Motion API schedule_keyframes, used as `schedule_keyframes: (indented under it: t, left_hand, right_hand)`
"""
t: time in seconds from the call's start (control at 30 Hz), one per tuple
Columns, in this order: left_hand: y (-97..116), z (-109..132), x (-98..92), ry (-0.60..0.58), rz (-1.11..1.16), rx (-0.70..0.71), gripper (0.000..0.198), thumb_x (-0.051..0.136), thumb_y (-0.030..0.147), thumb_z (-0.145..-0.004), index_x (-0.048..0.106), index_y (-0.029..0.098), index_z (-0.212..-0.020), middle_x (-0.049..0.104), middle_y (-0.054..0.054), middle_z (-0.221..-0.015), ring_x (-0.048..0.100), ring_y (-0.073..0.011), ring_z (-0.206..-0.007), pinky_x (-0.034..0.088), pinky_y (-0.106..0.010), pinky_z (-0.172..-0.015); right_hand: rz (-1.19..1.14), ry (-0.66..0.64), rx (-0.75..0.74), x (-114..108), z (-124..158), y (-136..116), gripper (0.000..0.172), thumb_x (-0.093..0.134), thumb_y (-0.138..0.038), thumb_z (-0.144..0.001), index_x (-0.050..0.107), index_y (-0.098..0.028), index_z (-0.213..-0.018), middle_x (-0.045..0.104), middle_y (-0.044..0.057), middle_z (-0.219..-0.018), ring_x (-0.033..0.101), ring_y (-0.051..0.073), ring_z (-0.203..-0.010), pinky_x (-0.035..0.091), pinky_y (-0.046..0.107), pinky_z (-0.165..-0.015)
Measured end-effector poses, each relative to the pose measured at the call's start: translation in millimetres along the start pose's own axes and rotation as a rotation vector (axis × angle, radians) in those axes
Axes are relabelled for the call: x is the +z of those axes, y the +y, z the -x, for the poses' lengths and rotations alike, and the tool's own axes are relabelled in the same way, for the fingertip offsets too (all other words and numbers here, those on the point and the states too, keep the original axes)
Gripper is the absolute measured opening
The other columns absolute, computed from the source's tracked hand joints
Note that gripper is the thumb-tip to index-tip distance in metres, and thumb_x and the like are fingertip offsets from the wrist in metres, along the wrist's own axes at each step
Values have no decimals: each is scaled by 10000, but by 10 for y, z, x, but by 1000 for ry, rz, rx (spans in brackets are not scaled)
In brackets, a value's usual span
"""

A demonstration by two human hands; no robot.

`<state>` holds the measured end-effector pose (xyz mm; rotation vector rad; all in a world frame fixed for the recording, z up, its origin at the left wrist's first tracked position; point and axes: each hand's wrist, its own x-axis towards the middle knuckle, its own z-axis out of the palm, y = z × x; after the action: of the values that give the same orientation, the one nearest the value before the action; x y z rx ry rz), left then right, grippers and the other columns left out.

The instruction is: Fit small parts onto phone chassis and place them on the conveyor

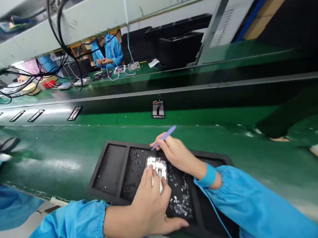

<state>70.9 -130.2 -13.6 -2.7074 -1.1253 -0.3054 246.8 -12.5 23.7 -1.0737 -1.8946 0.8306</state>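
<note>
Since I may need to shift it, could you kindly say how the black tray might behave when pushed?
The black tray would probably slide rather than tip, being broad and shallow. The tiny pieces scattered inside look loose and might shift. The silvery device might stay steadier, with the left hand resting on it.

No text, label, brand, number or sign can be read; any marks on the silver-and-black rectangular device [160,164] under the left hand [150,203], or on the slim lavender stick-shaped tool [167,135] in the right hand [176,154], are too small to make out; the same goes for the black-framed rectangular panel [158,109] beyond the hands.
</note>
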Motion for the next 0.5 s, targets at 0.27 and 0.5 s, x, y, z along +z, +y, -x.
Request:
schedule_keyframes:
  t: [0.27,0.5]
  left_hand:
    - [-3,-60,73,116,-8,-14,1034,273,967,-768,625,78,-1160,661,-260,-1170,579,-483,-1241,358,-566,-1124]
    - [0,-55,115,126,10,-9,962,272,926,-808,615,92,-1143,676,-219,-1146,594,-487,-1218,333,-558,-1127]
  right_hand:
    - [22,-184,-2,192,9,343,286,356,-298,-1058,581,-204,-909,771,67,-889,700,168,-743,584,315,-713]
    - [97,-221,-40,183,5,363,351,374,-343,-1058,679,-212,-945,753,71,-954,708,188,-812,587,332,-770]
